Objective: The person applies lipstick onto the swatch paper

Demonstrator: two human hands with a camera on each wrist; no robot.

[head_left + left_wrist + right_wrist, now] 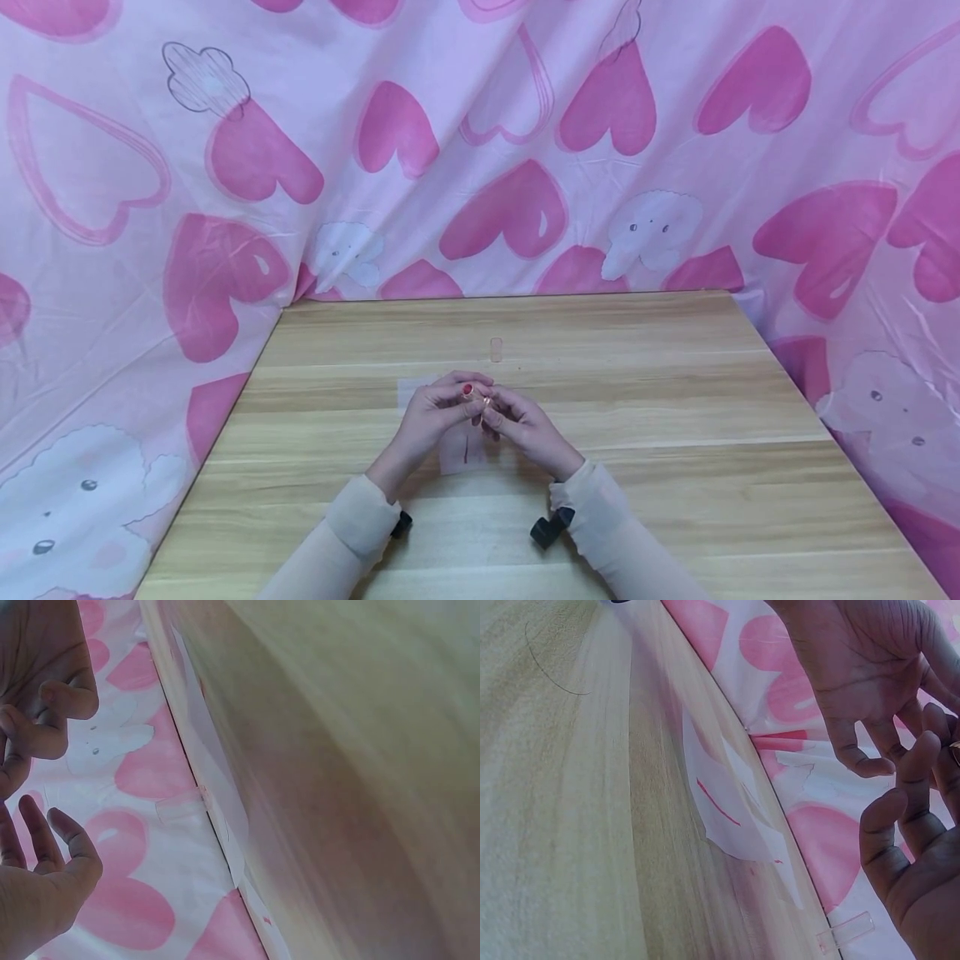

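In the head view both hands meet over the middle of the table. Between their fingertips is a small lipstick [468,389] with a round red end and a shiny gold-coloured part. My left hand [433,417] pinches it from the left, thumb in front. From the right, my right hand [531,429] pinches the gold-coloured part with thumb and fingers. Fingers cover most of the lipstick; in the right wrist view only a gold glint shows at the edge. Beneath the hands lies thin white paper [724,832] bearing a red stroke [718,801].
Beyond the hands a small clear cap-like piece [496,350] lies on the wooden table [675,500]. A pink heart-patterned cloth [480,100] hangs behind and at both sides. Dark wrist devices [552,527] sit under the sleeves. A thin dark hair [551,675] lies on the wood.
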